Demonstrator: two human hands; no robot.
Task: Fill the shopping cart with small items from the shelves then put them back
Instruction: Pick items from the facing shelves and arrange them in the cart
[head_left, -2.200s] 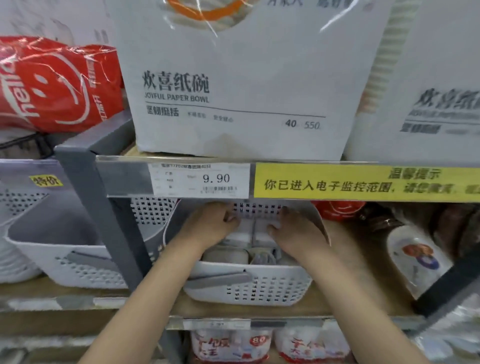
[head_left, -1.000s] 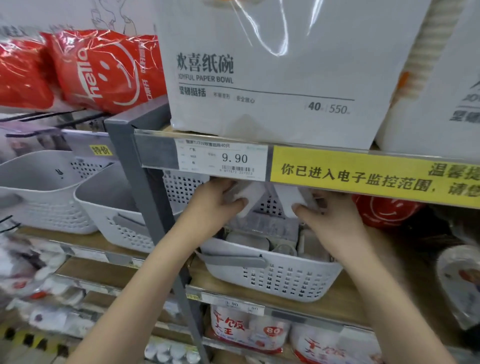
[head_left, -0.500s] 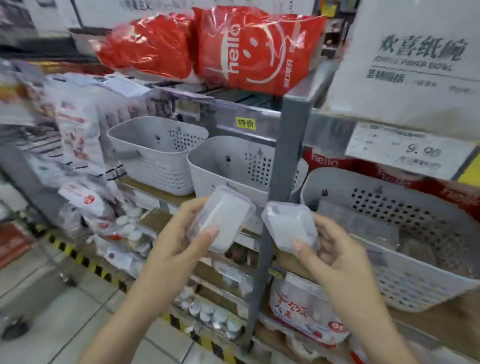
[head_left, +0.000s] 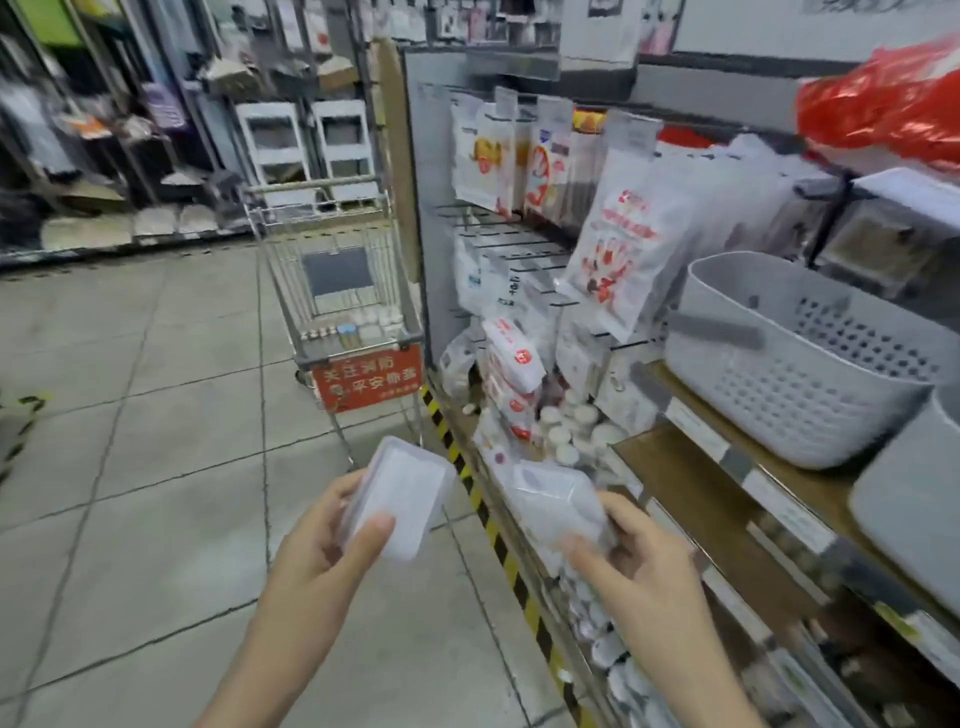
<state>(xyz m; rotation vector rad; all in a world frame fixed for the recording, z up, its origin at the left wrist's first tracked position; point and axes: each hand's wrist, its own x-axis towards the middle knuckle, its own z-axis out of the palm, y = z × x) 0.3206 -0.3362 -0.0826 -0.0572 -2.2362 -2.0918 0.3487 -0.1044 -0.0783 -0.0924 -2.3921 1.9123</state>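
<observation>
Between hands, two rectangular clear-plastic boxes (head_left: 397, 499).

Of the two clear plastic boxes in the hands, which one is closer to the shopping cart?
The clear box gripped by the left hand; it lies toward the shopping cart, while the right hand holds the other box beside the shelves.

A wooden shelf (head_left: 691, 467) runs along the right, bearing a perforated grey basket (head_left: 800, 364) with a second grey bin (head_left: 914, 499) nearer. The tiled floor (head_left: 156, 415) carries a shopping cart (head_left: 337, 291) further off, beside the shelving's end
</observation>
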